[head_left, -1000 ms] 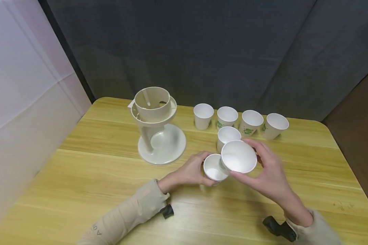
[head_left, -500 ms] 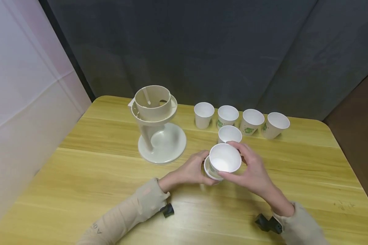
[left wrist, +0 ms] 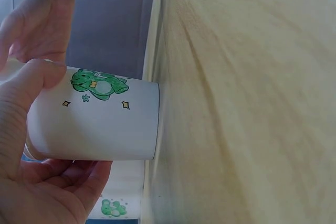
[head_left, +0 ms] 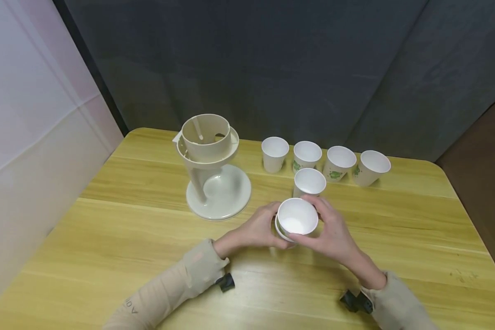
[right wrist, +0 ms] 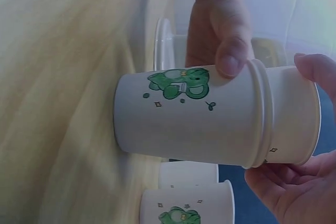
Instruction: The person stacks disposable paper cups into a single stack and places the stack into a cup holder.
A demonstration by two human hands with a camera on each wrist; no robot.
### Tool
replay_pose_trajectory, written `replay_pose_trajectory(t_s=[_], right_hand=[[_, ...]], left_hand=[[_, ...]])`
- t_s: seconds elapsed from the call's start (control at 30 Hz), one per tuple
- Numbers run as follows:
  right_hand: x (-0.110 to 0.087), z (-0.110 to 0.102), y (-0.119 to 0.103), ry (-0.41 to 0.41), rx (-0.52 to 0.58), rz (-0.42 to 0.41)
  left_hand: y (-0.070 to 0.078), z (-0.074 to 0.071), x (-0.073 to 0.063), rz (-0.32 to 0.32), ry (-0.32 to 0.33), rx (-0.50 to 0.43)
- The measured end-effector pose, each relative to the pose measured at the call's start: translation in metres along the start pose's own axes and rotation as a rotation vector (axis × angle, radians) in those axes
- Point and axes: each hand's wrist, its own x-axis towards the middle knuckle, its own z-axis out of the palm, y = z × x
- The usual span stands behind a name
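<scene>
My left hand grips a white paper cup printed with a green cartoon animal, upright on the wooden table. From the other side, my right hand holds another white paper cup by its upper part, thumb in front and fingers behind. In the right wrist view this upper cup sits partly inside the lower cup. Two rims lie close together where they meet. Right behind the hands stands a single paper cup, its lower part hidden.
Several white paper cups, among them the leftmost cup, stand in a row at the table's back edge. To the left is a cream plastic stand with an open cylinder on top and a round base. Dark fabric hangs behind the table.
My right hand has moved left and toward me with its cup, from beside the lower cup to over it and partly down into it. My left hand has stayed in place.
</scene>
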Motion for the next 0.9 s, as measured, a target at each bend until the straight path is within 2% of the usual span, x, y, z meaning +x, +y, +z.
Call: replay_pose_trajectory(t_s=[0.2,0.47,0.73,0.9], right_hand=[[-0.003,0.004,0.005,-0.029,-0.021,0.02],[-0.008,0.008,0.011,-0.078,-0.047,0.092],[-0.01,0.008,0.012,-0.097,-0.049,0.109],[-0.011,0.008,0.012,-0.1,-0.069,0.106]], left_hand=[[0.0,0.0,0.0,-0.017,-0.008,-0.023],[-0.002,-0.001,0.001,-0.003,-0.02,-0.019],[-0.002,-0.001,0.001,0.01,-0.023,-0.024],[-0.002,-0.001,0.001,-0.007,-0.031,-0.03]])
